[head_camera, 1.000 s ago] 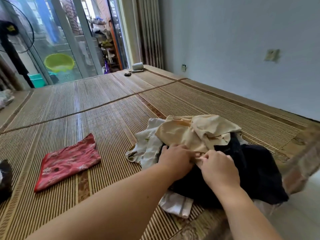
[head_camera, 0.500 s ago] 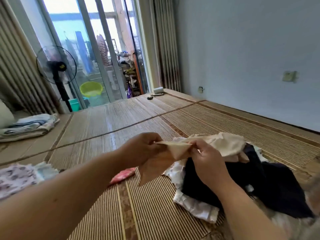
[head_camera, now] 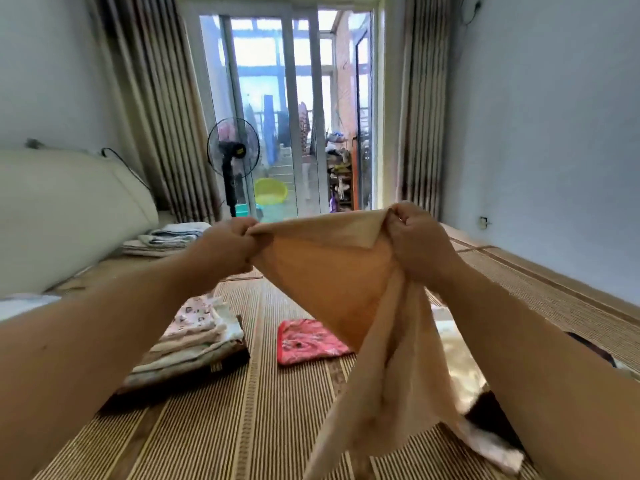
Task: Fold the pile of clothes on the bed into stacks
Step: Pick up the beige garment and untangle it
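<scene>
- Beige garment (head_camera: 329, 271) held up in the air over the bed, between the two hands; top edge pulled roughly level, one long tail hanging toward the lower right
- left hand (head_camera: 227, 249) has fingers curled, pinching one top corner; right hand (head_camera: 420, 245) clenched round the other corner, spare cloth bunched beneath it; judged: spread this way to find the garment's shape and flatten it before the first fold
- unfolded pile (head_camera: 483, 407) lies low on the right, mostly hidden behind the garment and the right forearm; dark and white pieces show
- folded stack (head_camera: 194, 344) sits on the left of the mat; red cloth (head_camera: 308, 341) lies folded alone near it, not touching; judged: finished pieces go left, away from the pile, bare mat left in front for folding
- surface: striped woven mat (head_camera: 242, 427) over the bed; padded headboard (head_camera: 69, 209) at left, folded towels (head_camera: 166, 237) beside it
- room: sliding glass door (head_camera: 298, 116) ahead, curtains on both sides; standing fan (head_camera: 232, 150) before it; green basin (head_camera: 270, 195) beyond the glass
</scene>
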`<move>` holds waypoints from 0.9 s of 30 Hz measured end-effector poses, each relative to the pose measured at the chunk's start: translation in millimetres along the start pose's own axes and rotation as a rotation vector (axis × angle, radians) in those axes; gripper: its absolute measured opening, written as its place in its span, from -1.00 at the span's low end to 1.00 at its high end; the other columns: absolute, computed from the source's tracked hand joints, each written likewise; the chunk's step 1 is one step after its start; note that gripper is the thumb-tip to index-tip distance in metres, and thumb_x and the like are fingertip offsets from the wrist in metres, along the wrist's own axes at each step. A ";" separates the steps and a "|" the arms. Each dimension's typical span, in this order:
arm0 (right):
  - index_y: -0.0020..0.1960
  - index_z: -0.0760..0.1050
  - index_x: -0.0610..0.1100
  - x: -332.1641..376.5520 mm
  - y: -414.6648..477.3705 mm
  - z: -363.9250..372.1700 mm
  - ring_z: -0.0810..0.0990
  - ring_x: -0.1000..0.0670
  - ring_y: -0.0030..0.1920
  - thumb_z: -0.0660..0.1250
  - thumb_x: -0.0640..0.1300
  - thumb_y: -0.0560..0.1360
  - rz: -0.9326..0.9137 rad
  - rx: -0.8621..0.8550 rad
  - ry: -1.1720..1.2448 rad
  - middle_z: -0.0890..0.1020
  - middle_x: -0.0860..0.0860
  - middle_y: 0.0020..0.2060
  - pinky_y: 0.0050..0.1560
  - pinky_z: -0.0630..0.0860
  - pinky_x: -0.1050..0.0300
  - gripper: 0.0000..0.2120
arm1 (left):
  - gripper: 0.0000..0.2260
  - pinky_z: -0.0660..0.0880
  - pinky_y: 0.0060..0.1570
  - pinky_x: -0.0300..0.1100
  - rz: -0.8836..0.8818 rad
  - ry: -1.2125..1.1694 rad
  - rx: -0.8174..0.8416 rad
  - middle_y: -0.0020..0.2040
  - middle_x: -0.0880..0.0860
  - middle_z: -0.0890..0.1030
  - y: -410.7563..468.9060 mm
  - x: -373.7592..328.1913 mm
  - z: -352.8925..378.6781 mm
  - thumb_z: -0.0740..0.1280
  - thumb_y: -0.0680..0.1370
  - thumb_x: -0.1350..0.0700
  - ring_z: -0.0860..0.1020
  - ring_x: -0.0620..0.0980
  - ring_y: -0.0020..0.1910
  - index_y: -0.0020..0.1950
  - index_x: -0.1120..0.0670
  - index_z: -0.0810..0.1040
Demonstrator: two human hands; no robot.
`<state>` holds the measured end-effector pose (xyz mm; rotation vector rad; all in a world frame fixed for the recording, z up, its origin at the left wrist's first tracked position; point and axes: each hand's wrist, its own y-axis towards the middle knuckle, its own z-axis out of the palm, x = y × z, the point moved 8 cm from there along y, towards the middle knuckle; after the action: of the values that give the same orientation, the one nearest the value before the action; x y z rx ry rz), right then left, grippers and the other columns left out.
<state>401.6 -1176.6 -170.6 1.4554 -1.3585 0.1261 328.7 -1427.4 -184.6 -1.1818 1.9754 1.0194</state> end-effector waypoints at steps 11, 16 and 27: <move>-0.20 0.62 -0.16 65.0 13.3 56.7 0.47 0.04 -0.40 0.31 -0.20 0.42 -0.118 0.224 -0.176 0.54 0.03 -0.43 -0.37 0.37 0.21 -0.88 | -0.83 0.54 -0.20 -0.12 0.053 -0.092 -0.268 -0.19 0.09 0.57 -28.5 -56.3 -119.0 0.18 0.58 0.26 0.54 0.01 -0.19 -0.04 0.11 0.56; -0.14 0.53 -0.20 53.3 -6.4 88.6 0.51 -0.02 -0.40 0.19 -0.37 0.50 0.241 0.376 0.410 0.53 -0.10 -0.39 -0.39 0.53 0.15 -0.82 | -0.84 0.29 -0.51 -0.30 -0.093 0.005 -0.232 -0.48 -0.04 0.45 -33.5 -38.5 -116.9 0.29 0.59 0.06 0.35 -0.13 -0.49 -0.13 0.09 0.55; -0.17 0.58 -0.23 76.1 -64.3 139.3 0.65 -0.15 -0.29 0.26 -0.37 0.48 0.203 0.541 0.457 0.66 -0.15 -0.33 -0.23 0.64 0.05 -0.85 | -0.66 0.51 0.11 -0.08 -0.032 -0.361 0.050 0.05 -0.05 0.61 -68.3 43.7 -3.4 0.41 0.49 -0.04 0.56 -0.05 0.09 0.26 -0.09 0.52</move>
<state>398.9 -1342.2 -213.8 1.5866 -1.1270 0.9612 372.0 -1469.8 -238.5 -0.9248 1.6828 1.0758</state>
